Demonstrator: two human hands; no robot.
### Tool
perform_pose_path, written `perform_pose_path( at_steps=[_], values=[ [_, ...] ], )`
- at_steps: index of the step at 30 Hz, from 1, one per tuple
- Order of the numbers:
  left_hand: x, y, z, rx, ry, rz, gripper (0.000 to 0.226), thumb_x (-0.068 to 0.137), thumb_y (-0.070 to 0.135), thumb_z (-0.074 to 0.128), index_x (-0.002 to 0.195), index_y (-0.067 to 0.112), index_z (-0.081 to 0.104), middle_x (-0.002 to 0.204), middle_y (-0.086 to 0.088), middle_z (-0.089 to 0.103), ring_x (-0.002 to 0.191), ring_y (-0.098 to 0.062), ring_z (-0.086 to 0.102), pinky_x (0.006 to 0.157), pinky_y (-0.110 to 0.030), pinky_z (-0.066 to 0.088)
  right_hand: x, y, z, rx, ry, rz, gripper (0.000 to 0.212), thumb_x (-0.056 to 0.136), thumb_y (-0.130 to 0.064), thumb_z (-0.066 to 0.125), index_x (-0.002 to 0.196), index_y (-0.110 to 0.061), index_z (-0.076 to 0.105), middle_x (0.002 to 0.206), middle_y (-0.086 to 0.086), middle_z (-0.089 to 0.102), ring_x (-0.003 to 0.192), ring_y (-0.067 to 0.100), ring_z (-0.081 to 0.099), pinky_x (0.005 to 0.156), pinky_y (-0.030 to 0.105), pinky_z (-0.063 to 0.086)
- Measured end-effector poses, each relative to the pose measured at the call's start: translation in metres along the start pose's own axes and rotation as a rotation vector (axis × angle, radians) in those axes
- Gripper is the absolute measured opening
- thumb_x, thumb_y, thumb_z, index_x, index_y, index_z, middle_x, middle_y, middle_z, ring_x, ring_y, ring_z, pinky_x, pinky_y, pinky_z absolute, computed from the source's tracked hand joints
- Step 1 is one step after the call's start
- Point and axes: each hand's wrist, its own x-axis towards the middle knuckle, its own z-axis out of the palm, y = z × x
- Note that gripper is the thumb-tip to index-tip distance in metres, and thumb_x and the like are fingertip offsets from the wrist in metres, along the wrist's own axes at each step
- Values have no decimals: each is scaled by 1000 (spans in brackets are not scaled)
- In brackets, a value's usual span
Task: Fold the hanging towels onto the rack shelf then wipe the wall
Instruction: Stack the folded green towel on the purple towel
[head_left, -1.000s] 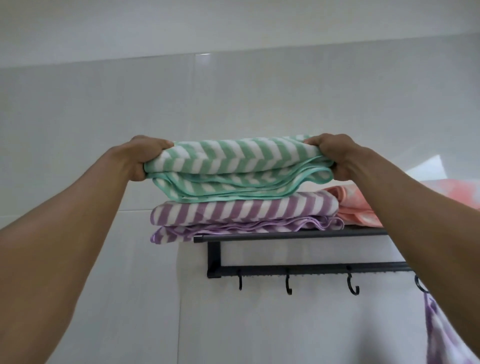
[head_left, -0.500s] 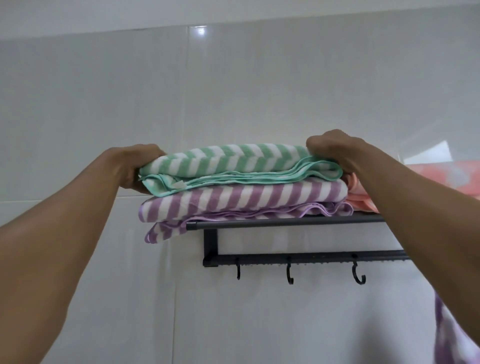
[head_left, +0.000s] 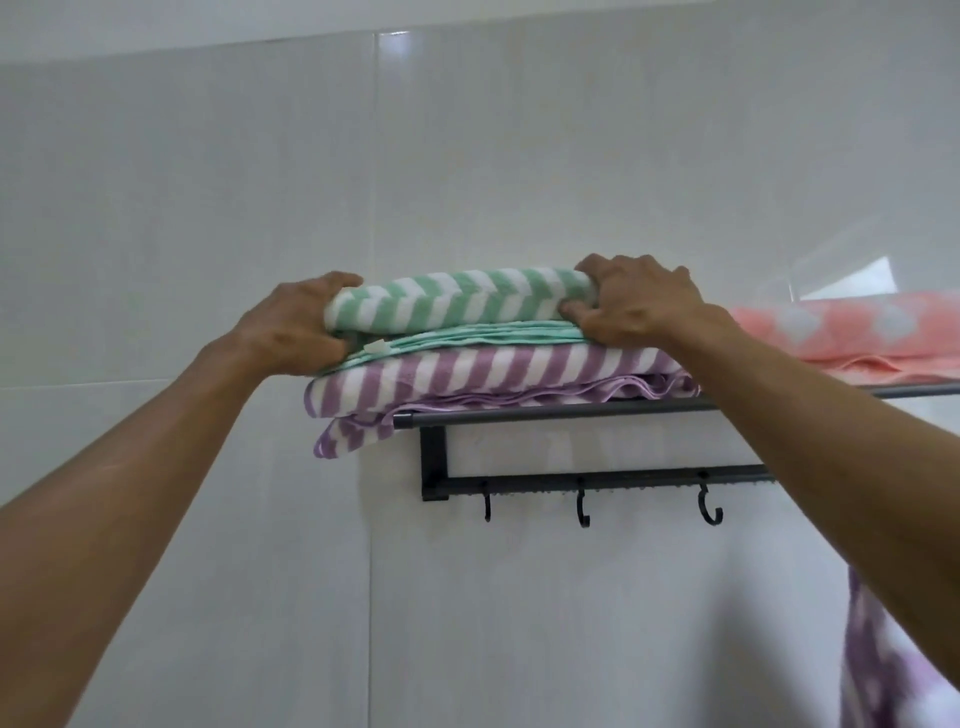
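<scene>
Pale grey wall tiles (head_left: 208, 208) fill the background as a person reaches up with both arms to a black metal rack (head_left: 571, 410) fixed to the wall. Left hand (head_left: 291, 332) grips the left end of a folded green-and-white striped towel (head_left: 457, 301), fingers curled around its edge; right hand (head_left: 639, 306) clamps the right end, thumb tucked under the top fold. That towel lies on top of a folded purple-and-white striped towel (head_left: 493, 371), which rests on the shelf's front rail with one corner drooping over the left end. Just beside the stack, to the right, a folded pink towel (head_left: 841, 325) with pale spots occupies the rest of the shelf. Below the shelf, three hooks (head_left: 583, 514) on the lower bar hang bare, while a purple patterned towel (head_left: 883, 665) hangs at the lower right, partly hidden behind the right forearm; what it hangs from cannot be made out. Judging from the scene, the folding stage looks well advanced but unfinished: three towels are folded and shelved, the green one not yet let go, and at least one towel remains to be taken down and folded. Wiping the wall appears not to have begun, with no cloth against the tiles.
</scene>
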Motion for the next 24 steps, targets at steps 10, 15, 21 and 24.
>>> perform_pose_path(
  at_steps=[10,15,21,24],
  values=[
    [-8,9,-14,16,-44,-140,88,77,27,74,153,29,30,149,-11,45,134,-36,45,107,-50,44,-16,-12,-19,97,-14,163,76,82,-25,59,153,-25,32,149,10,44,139,35,36,111,57,34],
    [-32,40,-20,350,-231,-67,75,83,13,58,151,31,31,148,-3,46,133,-31,41,108,-63,31,-43,-20,-25,56,-152,109,67,87,-22,46,152,-25,33,154,6,42,139,33,38,112,64,31],
    [-69,56,-30,388,-169,-103,87,79,9,59,155,21,20,152,-6,40,143,-32,30,113,-72,14,-89,-23,-51,95,-113,124,67,83,-19,43,149,-23,39,150,8,46,136,33,42,110,58,37],
    [-92,70,-38,359,-108,-53,87,83,14,59,158,22,16,158,-5,32,147,-30,26,115,-70,12,-116,-23,-62,132,-105,103,74,78,-19,45,152,-21,37,152,10,46,136,34,45,111,52,41]
  ],
)
